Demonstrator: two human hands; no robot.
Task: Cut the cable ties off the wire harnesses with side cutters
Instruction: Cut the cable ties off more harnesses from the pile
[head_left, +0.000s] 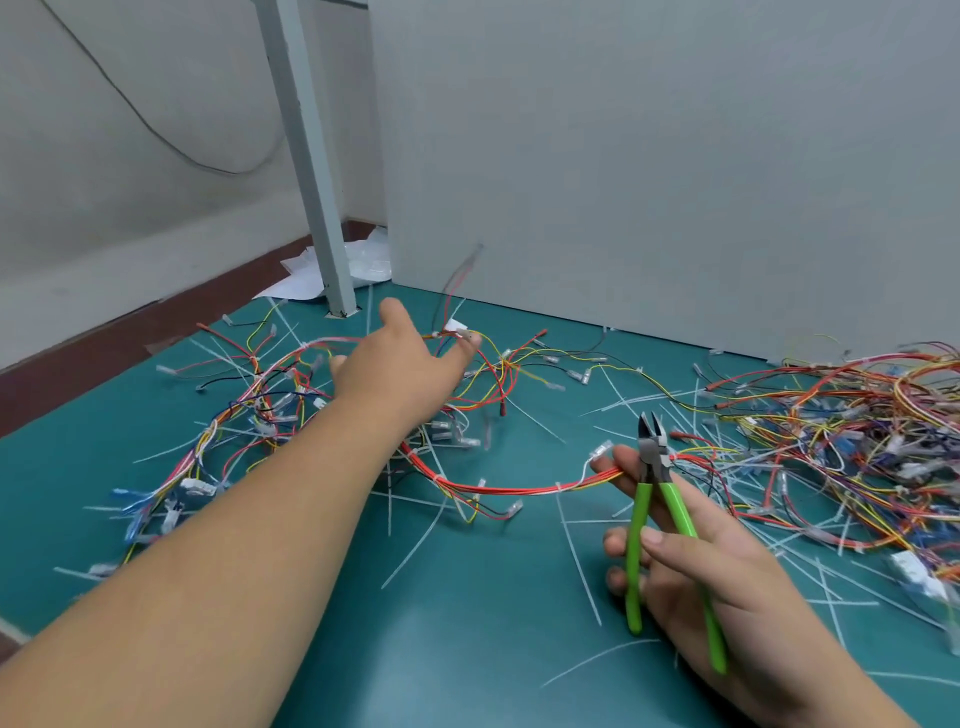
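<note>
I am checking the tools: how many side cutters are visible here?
1. The green-handled side cutters are in the right hand, at the front right of the mat, jaws pointing up. Another pair could lie hidden under the wire heap on the right.

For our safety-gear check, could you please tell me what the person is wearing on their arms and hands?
Nothing is worn as far as the view shows. No sleeve reaches the left forearm or the right forearm, so both are bare. The left hand and the right hand have no gloves, and no ring, watch or wristband is visible.
</note>
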